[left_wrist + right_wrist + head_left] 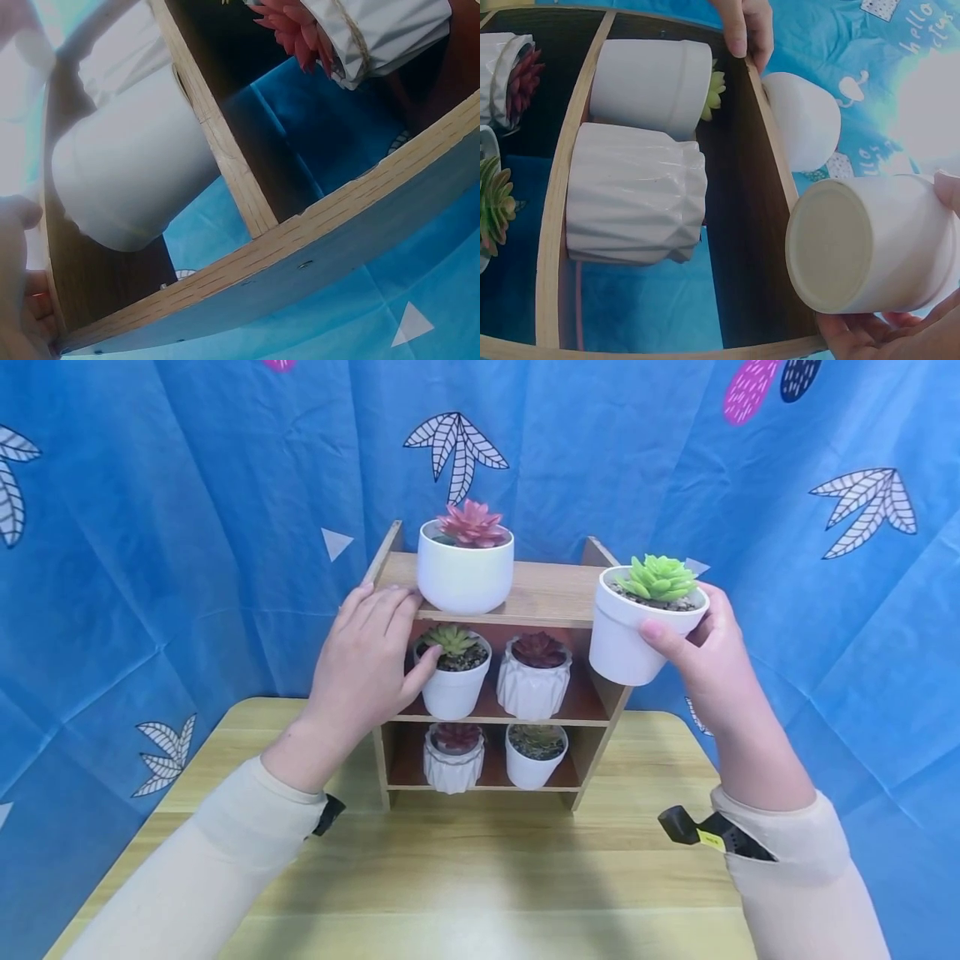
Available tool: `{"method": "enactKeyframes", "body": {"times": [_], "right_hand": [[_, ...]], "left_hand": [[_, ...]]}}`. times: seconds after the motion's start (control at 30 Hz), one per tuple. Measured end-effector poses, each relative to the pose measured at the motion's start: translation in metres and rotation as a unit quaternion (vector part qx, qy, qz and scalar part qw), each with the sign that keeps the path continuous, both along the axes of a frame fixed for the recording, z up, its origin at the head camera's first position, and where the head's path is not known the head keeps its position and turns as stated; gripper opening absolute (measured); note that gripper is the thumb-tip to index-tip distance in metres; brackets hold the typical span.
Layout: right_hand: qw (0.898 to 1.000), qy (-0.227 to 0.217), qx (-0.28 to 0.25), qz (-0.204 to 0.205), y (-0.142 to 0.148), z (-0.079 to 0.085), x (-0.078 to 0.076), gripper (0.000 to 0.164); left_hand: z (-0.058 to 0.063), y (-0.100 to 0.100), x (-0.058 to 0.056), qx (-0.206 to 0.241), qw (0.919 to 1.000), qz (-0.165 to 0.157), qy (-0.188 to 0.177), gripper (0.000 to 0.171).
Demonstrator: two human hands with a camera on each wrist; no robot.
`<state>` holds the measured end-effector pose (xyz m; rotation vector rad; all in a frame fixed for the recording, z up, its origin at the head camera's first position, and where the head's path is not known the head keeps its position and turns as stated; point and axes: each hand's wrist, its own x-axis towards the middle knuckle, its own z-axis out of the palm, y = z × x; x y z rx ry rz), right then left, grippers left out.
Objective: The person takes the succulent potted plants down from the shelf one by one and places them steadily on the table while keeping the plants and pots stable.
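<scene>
As seen from the head, the white pot point(624, 643) with the bright-green succulent point(657, 578) is held slightly tilted by the right hand point(708, 664), at the right end of the shelf's top board point(555, 589). The thumb is pressed to the wall below the rim; the other fingers are mostly hidden behind. By the left hand point(367, 664) the board's left end is touched, fingers nearly straight and close together, thumb set apart.

Left wrist: a middle-tier pot point(135, 165) is shown large; the held one cannot be made out surely.

Right wrist: the held pot's base is exposed, its wall pinched between thumb and fingers. Whether the board is touched cannot be told.

Handling, as judged: stiff, fairly light, smooth and perhaps slippery; chipping possible if ceramic. Leaves probably soft, poor for gripping. Hold best taken on opposite walls below the rim, base left uncovered.
</scene>
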<state>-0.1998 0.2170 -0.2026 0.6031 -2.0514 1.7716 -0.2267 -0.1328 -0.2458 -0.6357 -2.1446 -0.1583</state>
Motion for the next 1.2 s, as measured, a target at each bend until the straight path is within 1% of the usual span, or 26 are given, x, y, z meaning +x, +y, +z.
{"method": "enactKeyframes", "body": {"times": [0.33,0.5,0.7,0.87,1.0,1.2], "right_hand": [[1.000,0.003,-0.018,0.003,0.008,-0.005,0.001,0.060],[0.999,0.012,-0.028,0.010,0.013,-0.007,0.002,0.062],[0.999,0.020,-0.035,0.009,0.019,-0.010,0.004,0.061],[0.999,0.025,-0.038,0.010,0.025,-0.013,0.004,0.059],[0.999,0.025,-0.035,0.010,0.028,-0.016,0.004,0.061],[0.999,0.023,-0.026,0.001,0.034,-0.020,0.004,0.061]], "left_hand": [[0.000,0.000,0.000,-0.002,1.0000,0.001,0.000,0.063],[0.000,0.000,0.000,-0.004,1.0000,0.000,0.003,0.063],[0.001,0.000,0.000,-0.004,1.0000,0.000,-0.001,0.063],[0.001,0.001,0.001,-0.005,1.0000,0.000,-0.005,0.063],[0.001,0.001,0.002,-0.006,0.9999,0.007,-0.009,0.063],[0.002,0.000,0.001,-0.007,0.9999,0.010,-0.009,0.065]]}}
